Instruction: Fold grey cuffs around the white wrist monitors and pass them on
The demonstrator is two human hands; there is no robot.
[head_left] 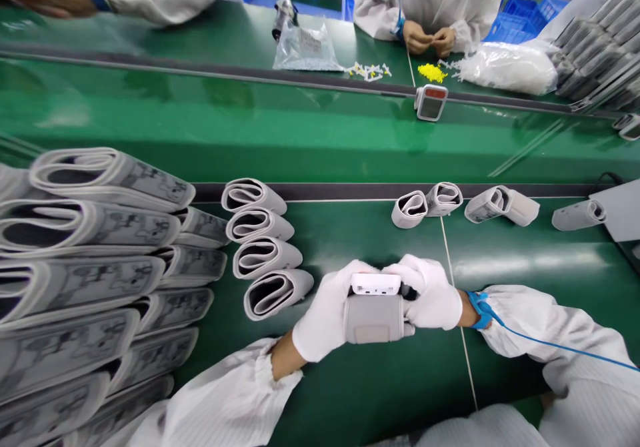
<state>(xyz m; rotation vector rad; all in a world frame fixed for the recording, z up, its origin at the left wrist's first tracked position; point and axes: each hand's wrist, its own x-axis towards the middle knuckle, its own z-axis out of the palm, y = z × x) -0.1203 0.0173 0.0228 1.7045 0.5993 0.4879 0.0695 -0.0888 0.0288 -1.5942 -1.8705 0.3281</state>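
Note:
A wrist blood pressure monitor, with a white case [376,284] and a rolled grey cuff [374,317] below it, is held between both hands above the green table. My left hand [325,313], in a white glove, grips its left side. My right hand [431,293], also gloved, closes on its right side, with a small dark part showing by the fingers. Left of my left hand stands a row of several rolled grey cuffs [277,293]. Beyond my right hand are more rolled cuffs [410,208] at the table's back edge.
Large stacks of patterned grey cuffs [120,227] fill the left side. Behind runs a green conveyor belt [300,127]; a white monitor [431,103] sits at its far edge. Across it, co-workers' hands [425,39] are near yellow pieces [432,72] and plastic bags [510,67]. A blue cord [560,345] trails from my right wrist.

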